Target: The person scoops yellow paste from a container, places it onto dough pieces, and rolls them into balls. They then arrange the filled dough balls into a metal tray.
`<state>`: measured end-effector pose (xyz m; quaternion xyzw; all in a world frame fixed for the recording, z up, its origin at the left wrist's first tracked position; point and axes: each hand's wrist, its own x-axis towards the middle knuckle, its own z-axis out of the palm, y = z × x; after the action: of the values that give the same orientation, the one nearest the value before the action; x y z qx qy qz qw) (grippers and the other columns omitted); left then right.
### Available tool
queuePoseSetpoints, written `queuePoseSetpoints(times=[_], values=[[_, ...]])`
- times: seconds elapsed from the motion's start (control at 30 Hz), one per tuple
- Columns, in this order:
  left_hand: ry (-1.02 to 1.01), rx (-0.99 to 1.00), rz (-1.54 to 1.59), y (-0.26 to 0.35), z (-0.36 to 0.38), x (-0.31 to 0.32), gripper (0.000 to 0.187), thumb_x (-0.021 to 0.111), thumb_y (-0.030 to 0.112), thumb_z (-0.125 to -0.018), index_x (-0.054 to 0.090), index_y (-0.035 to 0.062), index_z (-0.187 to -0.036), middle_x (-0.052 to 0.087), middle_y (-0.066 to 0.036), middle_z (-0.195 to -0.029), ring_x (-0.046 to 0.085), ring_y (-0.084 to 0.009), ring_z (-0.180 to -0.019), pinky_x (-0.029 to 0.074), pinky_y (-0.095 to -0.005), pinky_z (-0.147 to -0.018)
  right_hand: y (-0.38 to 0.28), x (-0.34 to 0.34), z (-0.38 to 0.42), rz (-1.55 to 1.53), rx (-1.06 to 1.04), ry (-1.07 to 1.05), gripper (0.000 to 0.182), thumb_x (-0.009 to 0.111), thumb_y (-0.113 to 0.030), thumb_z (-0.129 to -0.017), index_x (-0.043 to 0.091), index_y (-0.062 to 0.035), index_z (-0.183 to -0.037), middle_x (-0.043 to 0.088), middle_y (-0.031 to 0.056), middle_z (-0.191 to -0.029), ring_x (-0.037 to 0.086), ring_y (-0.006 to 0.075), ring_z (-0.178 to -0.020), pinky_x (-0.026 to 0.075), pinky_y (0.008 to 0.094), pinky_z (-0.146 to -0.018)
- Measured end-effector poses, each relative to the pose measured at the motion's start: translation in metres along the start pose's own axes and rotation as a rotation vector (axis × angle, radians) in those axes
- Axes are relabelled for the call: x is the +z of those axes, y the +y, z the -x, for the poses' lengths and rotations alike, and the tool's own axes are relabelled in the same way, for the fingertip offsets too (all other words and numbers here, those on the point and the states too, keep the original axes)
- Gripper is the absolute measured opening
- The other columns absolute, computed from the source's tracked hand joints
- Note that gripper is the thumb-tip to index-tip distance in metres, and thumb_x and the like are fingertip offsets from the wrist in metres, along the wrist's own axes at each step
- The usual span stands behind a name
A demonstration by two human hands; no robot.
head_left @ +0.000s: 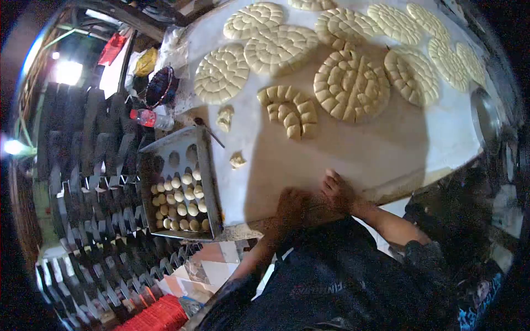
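Observation:
My left hand (293,203) is in shadow at the near edge of the table, its fingers curled in. Whatever it may hold is too dark to make out. Close beside it on the right, my right hand (338,192) is closed with the fingers bent together, and anything inside is hidden. Ahead of both hands lies a partial spiral of cut dough pieces (301,105). Behind that sits a full round spiral of cut dough (351,85). Two small dough scraps, one nearer (237,160) and one farther (224,118), rest to the left.
A metal tray (216,190) of dough balls (182,209) stands at the left table edge, with a dark-handled tool (210,132) by its corner. More dough spirals (222,74) cover the far side. A bottle (152,119) lies left; stacked dark trays (77,160) stand beyond. A round metal pan (486,117) is right.

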<state>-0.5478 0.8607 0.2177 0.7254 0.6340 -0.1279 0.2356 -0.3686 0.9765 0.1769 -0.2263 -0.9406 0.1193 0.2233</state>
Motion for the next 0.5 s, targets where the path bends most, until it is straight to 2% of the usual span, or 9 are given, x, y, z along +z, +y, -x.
queuePoseSetpoints(times=[0.03, 0.17, 0.2, 0.23, 0.27, 0.37, 0.43, 0.47, 0.5], values=[[0.003, -0.022, -0.003, -0.019, 0.008, 0.013, 0.027, 0.055, 0.031, -0.086, 0.061, 0.0044, -0.089, 0.059, -0.016, -0.093, 0.053, -0.0349, -0.094, 0.039, -0.0508, -0.089, 0.023, -0.017, 0.002, -0.105, 0.044, -0.112, 0.018, 0.058, -0.016, -0.081, 0.054, 0.0008, -0.088, 0.055, 0.0153, -0.101, 0.053, 0.0324, -0.100, 0.042, 0.0456, -0.094], [0.550, -0.248, 0.309, -0.098, 0.040, 0.021, 0.018, 0.062, 0.022, -0.079, 0.060, 0.0068, -0.088, 0.059, -0.014, -0.087, 0.054, -0.0360, -0.085, 0.042, -0.0488, -0.082, 0.073, -0.048, -0.019, -0.434, 0.206, -0.460, 0.026, 0.050, -0.017, -0.079, 0.052, 0.0038, -0.095, 0.051, 0.0191, -0.100, 0.049, 0.0398, -0.101, 0.036, 0.0515, -0.097], [0.699, -0.288, 0.461, -0.105, 0.019, -0.006, 0.017, 0.063, 0.023, -0.079, 0.059, 0.0074, -0.084, 0.059, -0.013, -0.086, 0.054, -0.0353, -0.083, 0.041, -0.0488, -0.080, 0.069, -0.042, -0.045, -0.279, 0.177, -0.213, 0.021, 0.053, -0.014, -0.079, 0.054, 0.0010, -0.093, 0.054, 0.0185, -0.102, 0.051, 0.0367, -0.102, 0.038, 0.0492, -0.097], [0.752, -0.182, 0.174, -0.102, -0.005, -0.030, 0.018, 0.063, 0.024, -0.080, 0.058, 0.0080, -0.084, 0.059, -0.012, -0.086, 0.054, -0.0344, -0.083, 0.040, -0.0484, -0.082, 0.061, -0.036, -0.065, -0.119, 0.148, 0.032, 0.015, 0.055, -0.011, -0.080, 0.057, -0.0017, -0.092, 0.056, 0.0179, -0.104, 0.053, 0.0336, -0.104, 0.041, 0.0469, -0.096], [0.793, -0.073, -0.110, -0.091, -0.027, -0.042, 0.018, 0.063, 0.025, -0.080, 0.058, 0.0086, -0.083, 0.059, -0.010, -0.086, 0.054, -0.0334, -0.083, 0.040, -0.0480, -0.084, 0.046, -0.028, -0.073, -0.120, 0.149, 0.027, 0.015, 0.055, -0.011, -0.080, 0.057, -0.0017, -0.092, 0.056, 0.0179, -0.104, 0.053, 0.0336, -0.104, 0.041, 0.0469, -0.096], [0.846, -0.152, 0.168, -0.032, -0.053, -0.027, 0.019, 0.064, 0.025, -0.078, 0.059, 0.0097, -0.089, 0.058, -0.011, -0.092, 0.055, -0.0323, -0.091, 0.038, -0.0474, -0.092, 0.011, -0.005, -0.060, -0.116, 0.189, 0.074, 0.020, 0.059, -0.014, -0.075, 0.058, -0.0043, -0.092, 0.057, 0.0165, -0.102, 0.053, 0.0319, -0.104, 0.039, 0.0469, -0.098], [0.854, -0.161, 0.181, -0.018, -0.033, -0.016, 0.021, 0.064, 0.024, -0.078, 0.060, 0.0098, -0.093, 0.058, -0.012, -0.095, 0.056, -0.0318, -0.095, 0.038, -0.0473, -0.095, 0.006, -0.009, -0.027, -0.098, -0.102, -0.005, 0.022, 0.058, -0.010, -0.071, 0.054, 0.0010, -0.090, 0.055, 0.0203, -0.097, 0.049, 0.0405, -0.104, 0.036, 0.0510, -0.100], [0.716, -0.201, 0.250, -0.033, -0.019, -0.013, 0.020, 0.064, 0.024, -0.079, 0.060, 0.0094, -0.092, 0.058, -0.013, -0.095, 0.056, -0.0324, -0.093, 0.039, -0.0475, -0.093, 0.022, -0.017, -0.018, -0.090, -0.117, 0.001, 0.022, 0.058, -0.010, -0.071, 0.054, 0.0010, -0.090, 0.055, 0.0203, -0.097, 0.049, 0.0405, -0.104, 0.036, 0.0510, -0.100], [0.573, -0.242, 0.321, -0.053, -0.002, -0.007, 0.019, 0.063, 0.023, -0.079, 0.060, 0.0091, -0.091, 0.059, -0.014, -0.095, 0.056, -0.0329, -0.092, 0.039, -0.0478, -0.090, 0.041, -0.028, -0.005, -0.257, -0.076, -0.185, 0.023, 0.058, -0.008, -0.071, 0.055, 0.0010, -0.092, 0.055, 0.0209, -0.099, 0.050, 0.0410, -0.104, 0.036, 0.0509, -0.101]])
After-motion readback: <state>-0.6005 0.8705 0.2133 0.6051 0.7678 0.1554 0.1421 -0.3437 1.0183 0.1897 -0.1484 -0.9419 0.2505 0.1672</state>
